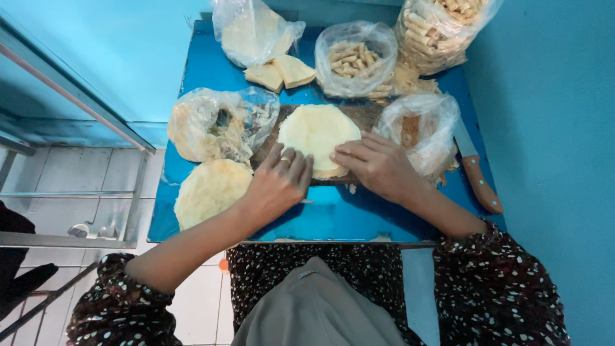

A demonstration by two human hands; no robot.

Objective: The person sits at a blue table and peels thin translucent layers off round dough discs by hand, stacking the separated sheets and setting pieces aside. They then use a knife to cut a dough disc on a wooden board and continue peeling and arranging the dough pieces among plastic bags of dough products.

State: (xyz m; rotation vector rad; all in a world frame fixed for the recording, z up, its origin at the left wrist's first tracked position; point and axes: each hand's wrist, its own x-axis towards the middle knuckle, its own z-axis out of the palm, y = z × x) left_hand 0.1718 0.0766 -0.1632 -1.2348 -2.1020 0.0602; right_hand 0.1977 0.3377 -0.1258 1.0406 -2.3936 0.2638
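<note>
Both hands, left [280, 181] and right [375, 165], press flat with fingers together on the pale round wrapper [318, 131] mid-table [333, 214]. 5 crinkled bags [221, 123] ring it; a knife [477, 176] lies at the right edge.

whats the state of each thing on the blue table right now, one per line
round wrapper stack: flat on board, both hands on its near edge
left hand: fingers pressing down
right hand: fingers pressing down
second stack: lying flat, untouched
knife: lying flat, unheld
bag of rolls: open
</note>
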